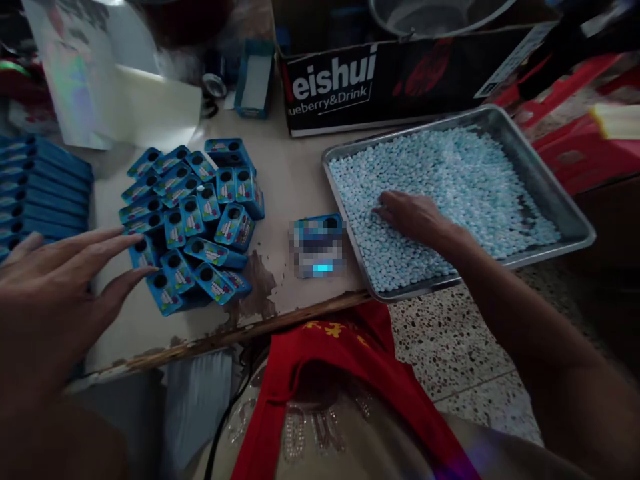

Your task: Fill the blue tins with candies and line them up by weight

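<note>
My left hand [65, 287] is open at the left, thumb and fingers apart, its fingertips at the edge of a cluster of small blue boxes [190, 217]. Each box has a dark round hole and a printed label; most stand upright, some lean. Whether the fingertips touch a box I cannot tell. My right hand [413, 213] is in the metal tray [540, 180], its fingers drawn together and their tips down among small pale blue candies [450, 160]. Between the cluster and the tray lies a single blue box [320, 225], partly blurred by pixelation.
Blue boxes [45, 187] are stacked in a row at the far left. Behind stands a black printed carton [380, 80] with a metal bowl [440, 17] above it. A small open blue box [254, 80] and a can [215, 77] are beside it. The worn table edge [220, 337] runs in front.
</note>
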A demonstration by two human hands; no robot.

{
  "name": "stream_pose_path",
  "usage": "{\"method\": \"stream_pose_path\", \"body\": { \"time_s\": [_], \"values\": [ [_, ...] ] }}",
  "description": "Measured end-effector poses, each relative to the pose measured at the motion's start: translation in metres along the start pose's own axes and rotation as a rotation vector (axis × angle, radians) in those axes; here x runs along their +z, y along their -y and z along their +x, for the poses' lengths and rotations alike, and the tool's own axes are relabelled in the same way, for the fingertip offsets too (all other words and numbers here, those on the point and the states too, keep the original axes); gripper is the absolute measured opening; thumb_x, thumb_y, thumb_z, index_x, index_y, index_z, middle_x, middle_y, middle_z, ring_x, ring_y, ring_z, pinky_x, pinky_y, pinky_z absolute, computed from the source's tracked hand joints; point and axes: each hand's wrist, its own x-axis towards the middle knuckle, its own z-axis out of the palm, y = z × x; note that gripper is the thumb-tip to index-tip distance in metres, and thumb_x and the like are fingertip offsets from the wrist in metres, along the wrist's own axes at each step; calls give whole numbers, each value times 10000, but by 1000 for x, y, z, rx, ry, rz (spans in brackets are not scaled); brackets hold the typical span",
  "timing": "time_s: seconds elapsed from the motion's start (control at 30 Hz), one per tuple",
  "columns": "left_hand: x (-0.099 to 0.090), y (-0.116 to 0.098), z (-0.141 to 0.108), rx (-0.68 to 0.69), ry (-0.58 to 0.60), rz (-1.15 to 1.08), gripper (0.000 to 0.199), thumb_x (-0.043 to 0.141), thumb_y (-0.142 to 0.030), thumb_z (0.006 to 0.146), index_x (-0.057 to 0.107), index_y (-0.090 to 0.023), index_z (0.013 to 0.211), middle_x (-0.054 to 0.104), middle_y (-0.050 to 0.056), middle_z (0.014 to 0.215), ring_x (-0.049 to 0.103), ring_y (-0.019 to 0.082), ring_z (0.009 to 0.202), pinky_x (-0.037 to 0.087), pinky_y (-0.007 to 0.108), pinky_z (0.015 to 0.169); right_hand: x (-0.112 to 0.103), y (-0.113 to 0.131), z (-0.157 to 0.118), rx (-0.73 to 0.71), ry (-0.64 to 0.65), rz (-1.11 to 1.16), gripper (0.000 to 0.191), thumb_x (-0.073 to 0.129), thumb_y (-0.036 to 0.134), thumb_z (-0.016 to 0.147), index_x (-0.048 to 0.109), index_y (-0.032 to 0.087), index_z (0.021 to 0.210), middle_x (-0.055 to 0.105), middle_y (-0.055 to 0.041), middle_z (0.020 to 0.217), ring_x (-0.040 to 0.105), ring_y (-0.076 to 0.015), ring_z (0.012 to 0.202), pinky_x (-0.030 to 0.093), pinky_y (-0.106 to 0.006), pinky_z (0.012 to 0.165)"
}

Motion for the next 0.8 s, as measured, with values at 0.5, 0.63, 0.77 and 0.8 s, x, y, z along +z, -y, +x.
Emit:
{"method": "stream_pose_path", "body": {
  "time_s": [0.5,0.63,0.77,0.8],
  "values": [
    [118,-136,-15,203,-98,-553,583,951,-353,989,727,-299,1525,813,64,1467,800,303,1361,648,474,1238,-8,-10,-9,369,-394,1968,117,754,331,918,676,249,886,420,124,649,24,-86,544,52,-292,513],
    [163,-140,-21,82,62,-711,718,954,-416,985,599,-298,1598,744,108,1541,747,318,1441,637,531,1238,-2,9,-12,309,-344,1916,177,810,343,862,660,249,868,381,144,626,-23,-76,546,39,-303,505],
    [192,-137,-17,3,109,-747,789,1038,-376,888,609,-296,1545,739,109,1530,736,311,1439,647,457,1193,1,27,-15,319,-243,1914,189,769,291,899,599,254,825,468,102,689,119,-65,529,110,-271,526],
    [197,-138,-15,5,121,-759,761,1044,-353,880,630,-292,1516,751,102,1506,747,302,1414,647,438,1182,3,31,-15,326,-222,1912,223,778,310,900,580,259,814,514,82,724,171,-71,538,137,-270,529]
  ]
}}
